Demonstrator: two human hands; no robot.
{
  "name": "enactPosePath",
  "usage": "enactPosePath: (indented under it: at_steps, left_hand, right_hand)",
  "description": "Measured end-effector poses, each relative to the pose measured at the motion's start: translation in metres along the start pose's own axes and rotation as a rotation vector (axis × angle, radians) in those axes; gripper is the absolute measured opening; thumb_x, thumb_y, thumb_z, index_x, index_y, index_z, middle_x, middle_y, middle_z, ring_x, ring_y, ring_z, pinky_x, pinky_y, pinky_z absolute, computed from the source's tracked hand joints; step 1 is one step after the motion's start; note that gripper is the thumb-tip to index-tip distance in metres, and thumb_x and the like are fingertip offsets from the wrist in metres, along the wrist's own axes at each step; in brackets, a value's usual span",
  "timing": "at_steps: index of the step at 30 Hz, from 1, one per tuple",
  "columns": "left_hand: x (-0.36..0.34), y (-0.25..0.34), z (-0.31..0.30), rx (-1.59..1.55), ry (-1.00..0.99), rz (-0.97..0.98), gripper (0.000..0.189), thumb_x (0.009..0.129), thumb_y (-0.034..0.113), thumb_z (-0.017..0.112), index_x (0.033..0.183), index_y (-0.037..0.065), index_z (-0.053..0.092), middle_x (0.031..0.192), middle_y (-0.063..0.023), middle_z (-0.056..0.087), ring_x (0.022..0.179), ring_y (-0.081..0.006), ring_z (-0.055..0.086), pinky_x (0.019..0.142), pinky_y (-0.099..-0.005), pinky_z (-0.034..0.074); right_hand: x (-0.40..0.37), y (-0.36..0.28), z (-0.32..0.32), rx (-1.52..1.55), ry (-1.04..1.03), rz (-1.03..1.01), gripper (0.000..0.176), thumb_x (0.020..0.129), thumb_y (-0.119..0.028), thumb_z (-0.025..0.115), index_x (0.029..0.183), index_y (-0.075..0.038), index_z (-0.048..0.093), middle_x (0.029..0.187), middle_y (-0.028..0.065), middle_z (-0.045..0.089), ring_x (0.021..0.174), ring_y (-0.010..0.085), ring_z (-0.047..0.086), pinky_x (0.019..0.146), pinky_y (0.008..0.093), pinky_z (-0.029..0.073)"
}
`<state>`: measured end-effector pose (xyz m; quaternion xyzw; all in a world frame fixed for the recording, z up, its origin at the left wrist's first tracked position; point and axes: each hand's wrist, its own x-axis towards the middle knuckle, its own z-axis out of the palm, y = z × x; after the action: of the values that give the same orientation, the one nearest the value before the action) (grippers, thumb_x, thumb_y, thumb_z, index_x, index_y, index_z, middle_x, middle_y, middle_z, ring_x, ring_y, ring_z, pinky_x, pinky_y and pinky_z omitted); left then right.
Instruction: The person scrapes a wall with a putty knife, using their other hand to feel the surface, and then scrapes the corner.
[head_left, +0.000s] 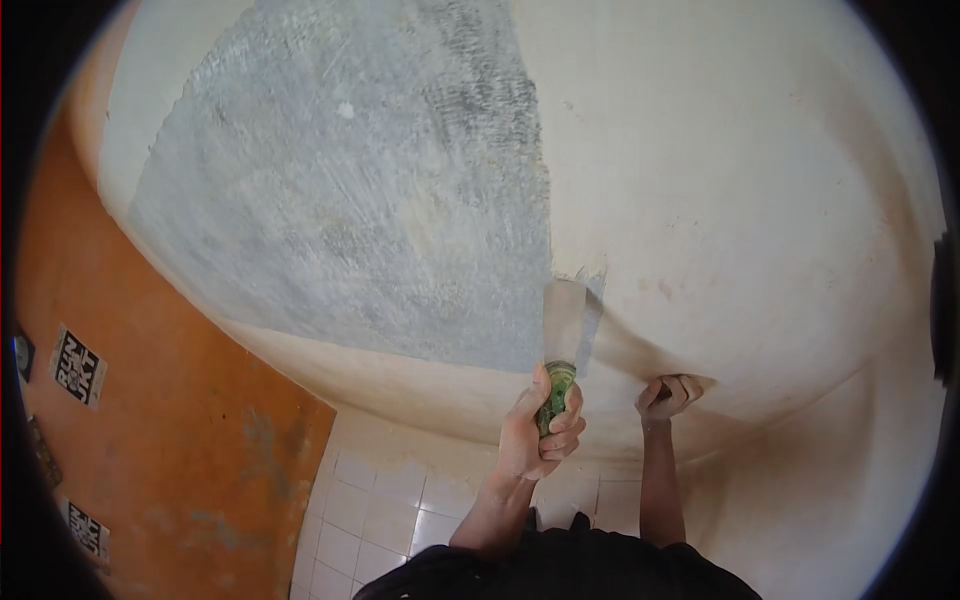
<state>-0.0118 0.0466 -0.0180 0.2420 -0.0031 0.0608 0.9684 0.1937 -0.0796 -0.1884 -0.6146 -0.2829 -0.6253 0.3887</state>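
Observation:
My left hand (545, 428) is wrapped round the green handle of a putty knife (564, 318), palm side towards me. Its broad metal blade points up the wall and lies at the lower right corner of a grey patch (350, 200). A narrow grey strip (592, 325) shows just right of the blade, with a ragged upper end. Lower right of the blade, my right hand (670, 395) is closed against or very near the pale wall (720, 220). Something dark shows between its fingers, too small to make out.
An orange surface (180, 400) with black-and-white stickers (77, 366) spans the left side. White floor tiles (370, 510) lie below the wall. A dark object (943, 310) stands at the far right edge. Shadows of my arms fall on the wall at right.

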Motion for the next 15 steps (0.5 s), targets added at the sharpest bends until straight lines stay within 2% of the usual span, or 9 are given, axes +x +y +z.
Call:
enactPosePath:
  at_steps: [4, 9, 11, 15]
  left_hand:
    - [0.014, 0.014, 0.026, 0.103, -0.038, 0.080, 0.055, 0.098, 0.051, 0.026, 0.083, 0.004, 0.048, 0.057, 0.0028, 0.035, 0.038, -0.0034, 0.021, 0.031, -0.0180, 0.016]
    - [-0.004, 0.004, 0.009, -0.001, 0.035, -0.015, 0.055, 0.098, 0.052, 0.026, 0.083, 0.004, 0.049, 0.057, 0.0029, 0.035, 0.038, -0.0036, 0.022, 0.031, -0.0181, 0.017]
    - [0.000, 0.005, 0.007, -0.060, -0.009, -0.050, 0.055, 0.098, 0.052, 0.027, 0.083, 0.004, 0.048, 0.058, 0.0031, 0.035, 0.038, -0.0037, 0.023, 0.031, -0.0182, 0.017]
    - [0.008, 0.011, 0.031, 0.043, 0.020, 0.018, 0.054, 0.097, 0.052, 0.029, 0.084, 0.004, 0.048, 0.058, 0.0030, 0.035, 0.038, -0.0034, 0.023, 0.030, -0.0176, 0.016]
  right_hand:
    - [-0.005, -0.004, -0.006, 0.052, -0.051, 0.047, 0.022, 0.092, -0.028, 0.052, 0.096, -0.007, 0.048, 0.097, 0.0104, 0.042, 0.087, 0.0241, 0.041, 0.077, 0.0378, 0.037]
    - [-0.005, -0.001, -0.001, 0.009, -0.012, 0.012, 0.020, 0.091, -0.027, 0.052, 0.093, -0.008, 0.049, 0.095, 0.0089, 0.042, 0.085, 0.0242, 0.041, 0.075, 0.0375, 0.037]
    - [-0.007, -0.001, -0.002, 0.026, -0.007, 0.027, 0.019, 0.090, -0.028, 0.052, 0.092, -0.009, 0.049, 0.094, 0.0078, 0.042, 0.084, 0.0240, 0.041, 0.074, 0.0376, 0.036]
    - [-0.008, -0.005, -0.006, 0.012, -0.023, 0.043, 0.019, 0.090, -0.029, 0.052, 0.091, -0.010, 0.049, 0.093, 0.0071, 0.042, 0.083, 0.0234, 0.041, 0.074, 0.0373, 0.036]
